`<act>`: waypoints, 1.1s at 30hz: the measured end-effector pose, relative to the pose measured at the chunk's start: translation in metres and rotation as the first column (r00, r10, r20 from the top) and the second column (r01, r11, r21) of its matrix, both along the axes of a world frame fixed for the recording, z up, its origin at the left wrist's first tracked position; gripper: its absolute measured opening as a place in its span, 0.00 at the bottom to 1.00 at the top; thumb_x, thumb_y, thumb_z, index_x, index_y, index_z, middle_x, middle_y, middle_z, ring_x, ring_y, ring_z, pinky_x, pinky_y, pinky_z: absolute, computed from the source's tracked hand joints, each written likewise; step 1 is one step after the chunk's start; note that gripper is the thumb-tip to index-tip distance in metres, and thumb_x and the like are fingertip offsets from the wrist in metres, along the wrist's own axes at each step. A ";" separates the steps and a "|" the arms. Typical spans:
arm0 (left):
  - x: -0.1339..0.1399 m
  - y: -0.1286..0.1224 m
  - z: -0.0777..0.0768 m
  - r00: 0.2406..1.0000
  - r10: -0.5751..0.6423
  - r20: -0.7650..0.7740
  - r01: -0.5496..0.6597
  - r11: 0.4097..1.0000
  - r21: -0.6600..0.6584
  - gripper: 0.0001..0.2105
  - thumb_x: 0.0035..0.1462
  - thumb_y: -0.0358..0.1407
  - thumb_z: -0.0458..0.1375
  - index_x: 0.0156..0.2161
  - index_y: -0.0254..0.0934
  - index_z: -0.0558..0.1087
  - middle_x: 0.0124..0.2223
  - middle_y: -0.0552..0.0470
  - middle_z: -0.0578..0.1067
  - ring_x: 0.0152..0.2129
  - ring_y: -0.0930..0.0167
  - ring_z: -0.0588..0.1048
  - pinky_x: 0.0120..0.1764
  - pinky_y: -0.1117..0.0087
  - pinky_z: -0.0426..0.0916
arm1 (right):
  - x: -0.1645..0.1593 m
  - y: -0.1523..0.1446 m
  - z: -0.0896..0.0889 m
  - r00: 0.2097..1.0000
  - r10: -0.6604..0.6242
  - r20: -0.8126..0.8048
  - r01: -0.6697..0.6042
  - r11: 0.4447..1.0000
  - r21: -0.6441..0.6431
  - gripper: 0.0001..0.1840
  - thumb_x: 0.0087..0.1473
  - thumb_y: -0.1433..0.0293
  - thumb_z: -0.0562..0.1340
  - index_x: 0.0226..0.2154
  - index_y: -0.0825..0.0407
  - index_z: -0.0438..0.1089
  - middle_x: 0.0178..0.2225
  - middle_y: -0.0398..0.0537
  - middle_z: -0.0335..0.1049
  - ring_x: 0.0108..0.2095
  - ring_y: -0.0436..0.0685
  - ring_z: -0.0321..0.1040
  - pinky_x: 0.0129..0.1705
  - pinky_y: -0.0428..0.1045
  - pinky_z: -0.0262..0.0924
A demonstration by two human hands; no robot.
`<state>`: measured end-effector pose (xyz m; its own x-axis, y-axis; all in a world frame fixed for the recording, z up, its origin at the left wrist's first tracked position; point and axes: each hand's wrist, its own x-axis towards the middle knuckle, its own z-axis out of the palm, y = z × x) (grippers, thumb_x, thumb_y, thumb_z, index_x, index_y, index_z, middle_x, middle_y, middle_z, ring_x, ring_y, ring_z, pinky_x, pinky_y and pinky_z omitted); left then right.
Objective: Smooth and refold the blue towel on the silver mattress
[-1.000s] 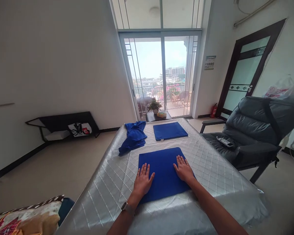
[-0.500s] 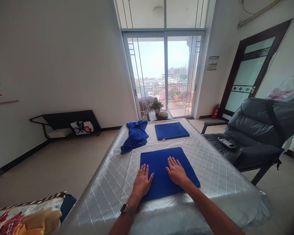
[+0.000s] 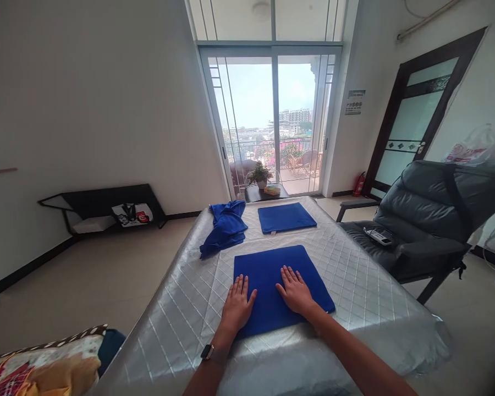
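Note:
A flat blue cloth piece [image 3: 268, 280], roughly square, lies smooth on the silver quilted table cover [image 3: 181, 324]. My left hand [image 3: 238, 304] rests flat on its left edge, fingers stretched forward and thumb out; a watch is on that wrist. Toward the right side of the same cloth, my right hand [image 3: 295, 290] lies palm down with its fingers spread. Neither hand grips anything. Beyond them is a second flat blue cloth piece [image 3: 287, 218] with a small white tag at its near edge. To its left sits a crumpled heap of blue cloth [image 3: 225, 226].
At right stands a dark reclining chair [image 3: 429, 214] with a remote-like device [image 3: 378, 237] on its seat. A small table with a potted plant [image 3: 260, 174] is beyond the far edge, before the sliding glass door. Patterned fabric [image 3: 45, 368] lies at lower left.
The camera view has shifted slightly, so the room sits a little further left and higher. Both hands stay flat in nearly the same places on the blue cloth.

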<state>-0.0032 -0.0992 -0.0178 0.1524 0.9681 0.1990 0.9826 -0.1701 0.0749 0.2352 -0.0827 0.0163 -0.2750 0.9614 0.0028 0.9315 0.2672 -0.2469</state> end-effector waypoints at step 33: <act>0.003 -0.055 -0.001 0.996 -0.079 0.033 0.078 0.997 0.024 0.33 0.69 0.54 0.39 0.71 0.36 0.48 0.72 0.45 0.50 0.69 0.62 0.50 0.68 0.53 0.49 | 0.030 -0.030 0.015 0.999 -0.010 0.052 0.006 0.996 0.090 0.35 0.68 0.57 0.39 0.70 0.58 0.48 0.71 0.51 0.42 0.71 0.59 0.35 0.71 0.59 0.30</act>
<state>-0.0004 -0.1539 -0.0189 0.2206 0.9485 0.2273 0.9630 -0.2488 0.1034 0.2647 -0.1130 0.0312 -0.2692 0.9601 0.0753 0.9447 0.2784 -0.1735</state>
